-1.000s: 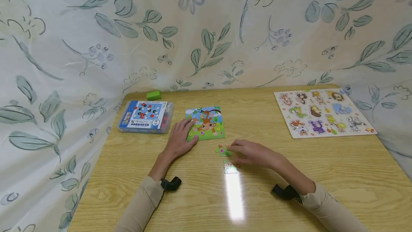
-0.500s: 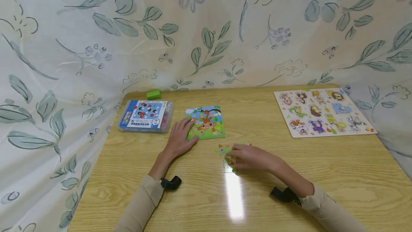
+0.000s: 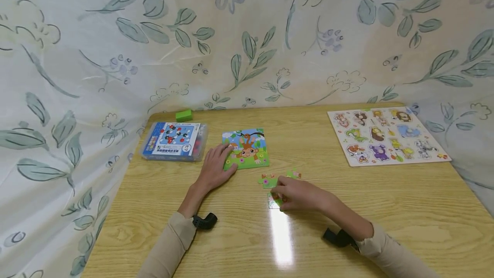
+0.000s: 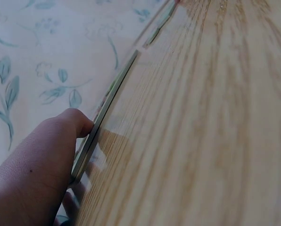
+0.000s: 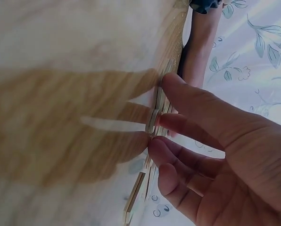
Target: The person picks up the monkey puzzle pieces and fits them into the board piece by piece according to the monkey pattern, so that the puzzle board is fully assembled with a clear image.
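Observation:
My left hand [image 3: 216, 166] rests at the left side of a small square monkey picture puzzle [image 3: 252, 147]. Its fingertips lie over the left part of the picture, and its thumb [image 4: 79, 120] touches the near edge. Nearer to me, my right hand [image 3: 299, 194] pinches a small jigsaw piece [image 3: 272, 203] low over the table, its thumb and fingertips around the piece's edges. The fingers partly cover this piece. Just beyond the right hand lie a green jigsaw piece with a pink flower [image 3: 267, 182] and another green piece [image 3: 295, 175].
A clear plastic case with a blue molecule label [image 3: 173, 140] stands at the left. Behind it is a green block [image 3: 183, 116]. A white animal peg board [image 3: 386, 136] lies at the right. A floral curtain [image 3: 247, 37] hangs behind the wooden table [image 3: 154, 226].
My right hand has moved slightly toward me, from the flower piece to the nearest piece, uncovering another green piece behind it. The left hand stays on the monkey puzzle.

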`<act>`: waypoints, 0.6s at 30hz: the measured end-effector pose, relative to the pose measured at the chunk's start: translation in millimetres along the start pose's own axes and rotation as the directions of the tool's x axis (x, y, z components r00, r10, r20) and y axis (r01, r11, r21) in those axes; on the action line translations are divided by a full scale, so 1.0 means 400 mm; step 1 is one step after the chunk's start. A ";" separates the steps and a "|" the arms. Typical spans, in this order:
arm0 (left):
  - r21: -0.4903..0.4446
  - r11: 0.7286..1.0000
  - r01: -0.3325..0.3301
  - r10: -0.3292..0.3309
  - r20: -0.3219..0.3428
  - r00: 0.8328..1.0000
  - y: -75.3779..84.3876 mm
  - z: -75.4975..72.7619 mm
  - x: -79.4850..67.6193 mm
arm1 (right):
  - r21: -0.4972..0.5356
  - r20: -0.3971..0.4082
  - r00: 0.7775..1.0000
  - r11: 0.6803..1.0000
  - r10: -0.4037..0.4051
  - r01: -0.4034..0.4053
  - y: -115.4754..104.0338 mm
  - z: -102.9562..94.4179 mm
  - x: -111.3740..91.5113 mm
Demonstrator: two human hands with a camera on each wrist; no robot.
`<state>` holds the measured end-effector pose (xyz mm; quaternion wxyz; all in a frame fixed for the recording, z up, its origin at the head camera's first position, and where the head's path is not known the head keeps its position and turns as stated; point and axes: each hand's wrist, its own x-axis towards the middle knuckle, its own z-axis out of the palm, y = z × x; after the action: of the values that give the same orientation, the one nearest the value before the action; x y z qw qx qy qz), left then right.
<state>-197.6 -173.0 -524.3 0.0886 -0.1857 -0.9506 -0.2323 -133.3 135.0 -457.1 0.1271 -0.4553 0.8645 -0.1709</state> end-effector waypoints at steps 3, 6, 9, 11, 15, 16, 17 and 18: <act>0.007 1.000 0.009 -0.009 0.009 1.000 0.000 0.001 0.000 | -0.020 -0.020 1.000 1.000 -0.008 0.008 0.002 0.006 -0.001; 0.009 1.000 0.018 -0.018 0.018 1.000 0.000 0.002 0.000 | -0.038 -0.039 0.999 0.999 -0.020 0.019 0.003 0.010 0.000; 0.007 1.000 0.017 -0.017 0.019 1.000 0.001 0.001 0.000 | -0.049 -0.053 0.998 0.998 -0.033 0.030 0.005 0.014 0.001; 0.007 1.000 0.014 -0.014 0.018 1.000 0.001 0.000 0.000 | -0.051 -0.057 0.998 0.998 -0.039 0.036 0.005 0.015 0.002; 0.010 1.000 0.012 -0.013 0.018 1.000 0.000 0.000 0.001 | -0.051 -0.060 0.997 0.998 -0.043 0.040 0.006 0.015 0.003; 0.011 1.000 0.013 -0.013 0.018 1.000 0.000 0.000 0.001 | -0.049 -0.057 0.997 0.998 -0.043 0.040 0.006 0.015 0.004; 0.011 1.000 0.012 -0.012 0.017 1.000 0.000 0.000 0.001 | -0.042 -0.053 0.998 0.998 -0.038 0.036 0.005 0.014 0.005; 0.011 1.000 0.013 -0.013 0.018 1.000 0.000 0.000 0.001 | -0.035 -0.049 0.998 0.999 -0.034 0.032 0.006 0.014 0.005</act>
<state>-198.1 -173.0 -524.3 0.0794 -0.1811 -0.9538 -0.2261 -134.0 133.3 -463.3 0.0950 -0.4671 0.8627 -0.1692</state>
